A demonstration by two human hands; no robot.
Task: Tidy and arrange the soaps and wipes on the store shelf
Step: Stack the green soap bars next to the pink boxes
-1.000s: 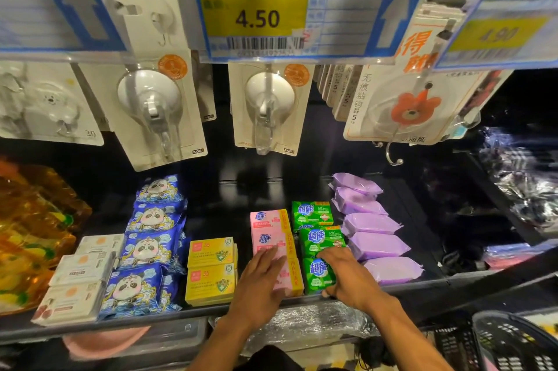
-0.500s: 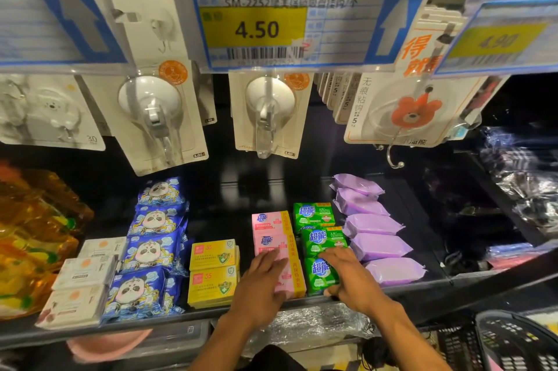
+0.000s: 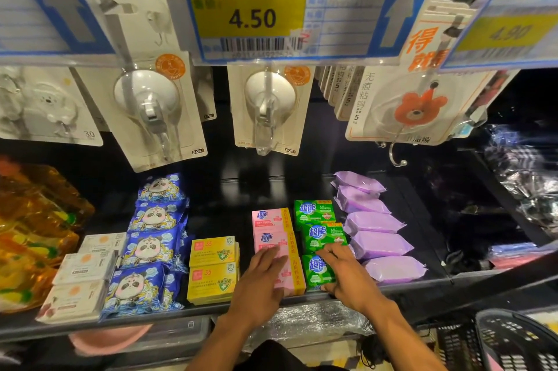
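On the dark shelf a row of pink soap boxes runs front to back beside a row of green soap bars. My left hand lies flat with straight fingers on the front pink soap box. My right hand curls round the front green soap bar, thumb at its front edge. Purple wipe packs line up to the right. Yellow soap boxes, blue panda wipe packs and white soap boxes sit to the left.
Carded suction hooks and a bear hook card hang above the shelf under price tags. Orange bags fill the far left. A black basket stands at the lower right, wrapped goods at the right.
Both hands have shifted slightly along the front pink and green soaps; the right hand's fingers now wrap further over the front green bar. The view has moved a little.
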